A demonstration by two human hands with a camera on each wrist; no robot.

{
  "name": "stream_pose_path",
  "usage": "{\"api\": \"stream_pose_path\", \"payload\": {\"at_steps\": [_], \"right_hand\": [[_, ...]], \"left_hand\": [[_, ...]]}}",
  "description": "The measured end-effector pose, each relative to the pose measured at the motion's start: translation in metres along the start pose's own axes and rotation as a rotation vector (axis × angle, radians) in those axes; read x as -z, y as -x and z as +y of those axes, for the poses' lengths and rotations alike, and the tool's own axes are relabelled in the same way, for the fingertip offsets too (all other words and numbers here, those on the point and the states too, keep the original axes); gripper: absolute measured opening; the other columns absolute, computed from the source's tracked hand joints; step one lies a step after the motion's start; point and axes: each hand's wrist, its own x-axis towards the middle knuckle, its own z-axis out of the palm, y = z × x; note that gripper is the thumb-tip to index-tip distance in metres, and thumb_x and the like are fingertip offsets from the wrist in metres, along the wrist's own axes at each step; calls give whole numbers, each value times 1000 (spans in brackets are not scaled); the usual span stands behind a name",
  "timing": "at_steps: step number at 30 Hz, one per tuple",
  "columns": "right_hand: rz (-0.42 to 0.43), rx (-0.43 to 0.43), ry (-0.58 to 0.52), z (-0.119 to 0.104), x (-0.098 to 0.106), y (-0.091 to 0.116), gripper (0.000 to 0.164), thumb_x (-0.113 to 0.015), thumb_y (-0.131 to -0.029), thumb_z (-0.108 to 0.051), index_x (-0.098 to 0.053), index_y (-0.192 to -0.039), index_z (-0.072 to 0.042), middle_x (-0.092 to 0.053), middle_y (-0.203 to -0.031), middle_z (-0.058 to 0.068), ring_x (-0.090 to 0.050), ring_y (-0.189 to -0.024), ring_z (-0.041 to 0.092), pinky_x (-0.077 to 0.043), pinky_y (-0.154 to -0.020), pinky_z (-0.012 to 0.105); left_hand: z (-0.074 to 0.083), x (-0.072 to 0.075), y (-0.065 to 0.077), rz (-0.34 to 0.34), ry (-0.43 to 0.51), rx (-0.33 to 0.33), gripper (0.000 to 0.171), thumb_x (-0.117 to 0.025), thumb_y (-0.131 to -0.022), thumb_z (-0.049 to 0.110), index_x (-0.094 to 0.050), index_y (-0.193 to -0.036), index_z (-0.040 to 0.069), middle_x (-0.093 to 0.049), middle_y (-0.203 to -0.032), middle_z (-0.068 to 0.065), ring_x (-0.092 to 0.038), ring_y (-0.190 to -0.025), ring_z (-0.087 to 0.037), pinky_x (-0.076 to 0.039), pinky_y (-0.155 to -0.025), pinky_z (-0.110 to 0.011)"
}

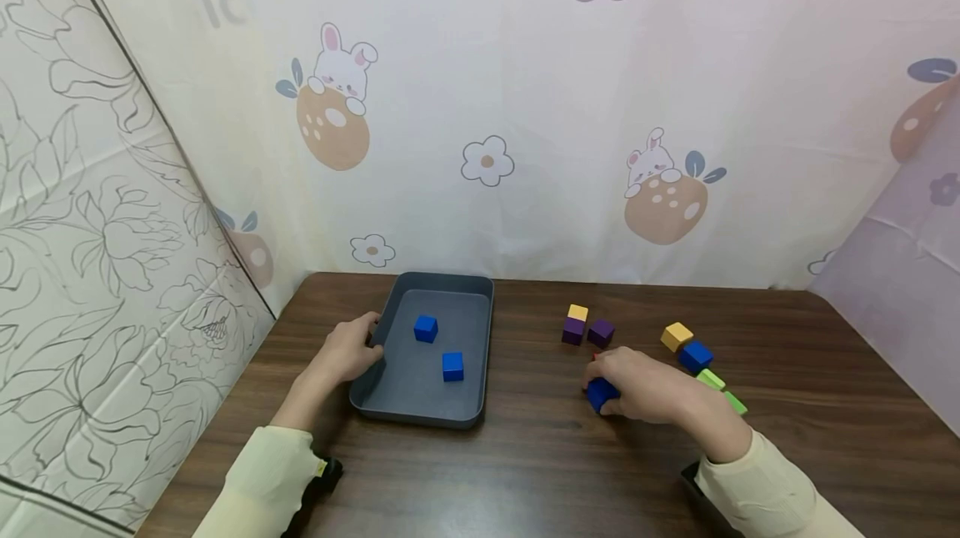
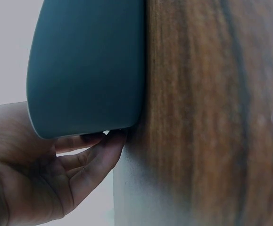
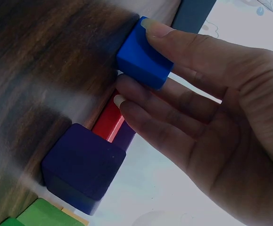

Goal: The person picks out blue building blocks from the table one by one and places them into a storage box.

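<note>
My left hand (image 1: 348, 350) grips the left edge of a dark grey tray (image 1: 416, 392), thumb over the rim; in the left wrist view the fingers lie against the tray's outer wall (image 2: 86, 75). Two blue cubes (image 1: 425, 329) sit apart inside the tray. On the right of the table my right hand (image 1: 637, 384) pinches another blue cube (image 1: 602, 394) between thumb and fingers. The right wrist view shows this cube (image 3: 145, 59) low over the wood. Beside those fingertips is a red block (image 3: 109, 120), mostly hidden by the hand in the head view, with a dark purple cube (image 3: 84, 162) nearby.
Behind the right hand, a yellow cube (image 1: 577, 313) and two purple cubes (image 1: 601, 333) are grouped. Farther right stand a yellow cube (image 1: 677, 336), a blue cube (image 1: 696, 356) and two green blocks (image 1: 710, 379). A printed curtain (image 1: 487, 221) hangs behind the wooden table (image 1: 525, 471).
</note>
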Motion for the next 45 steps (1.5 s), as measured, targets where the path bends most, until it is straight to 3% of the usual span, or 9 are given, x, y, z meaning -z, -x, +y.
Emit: {"api": "stream_pose_path", "payload": {"at_steps": [10, 29, 45], "right_hand": [[-7, -24, -5, -1, -1, 2, 29, -87, -86, -8, -77, -114, -11, -74, -113, 3, -68, -108, 27, -59, -91, 51], [110, 79, 1, 3, 10, 6, 32, -87, -88, -14, -75, -117, -7, -73, -109, -1, -68, -97, 16, -60, -82, 38], [180, 123, -24, 5, 14, 9, 31, -84, -91, -15, -74, -119, -7, -74, -112, 0, -69, -99, 15, -60, -82, 37]], "left_hand": [[1, -2, -1, 3, 2, 8, 52, -70, -94, 6, -56, -144, -4, -70, -121, -23, -70, -98, -35, -59, -82, -50], [-2, -2, -1, 0, 5, 13, 52, -70, -94, 6, -56, -144, -4, -70, -121, -24, -70, -94, -32, -59, -79, -47], [2, 0, 0, 2, -4, 1, 51, -70, -94, 6, -57, -142, -5, -70, -119, -24, -70, -97, -35, -59, -81, -50]]}}
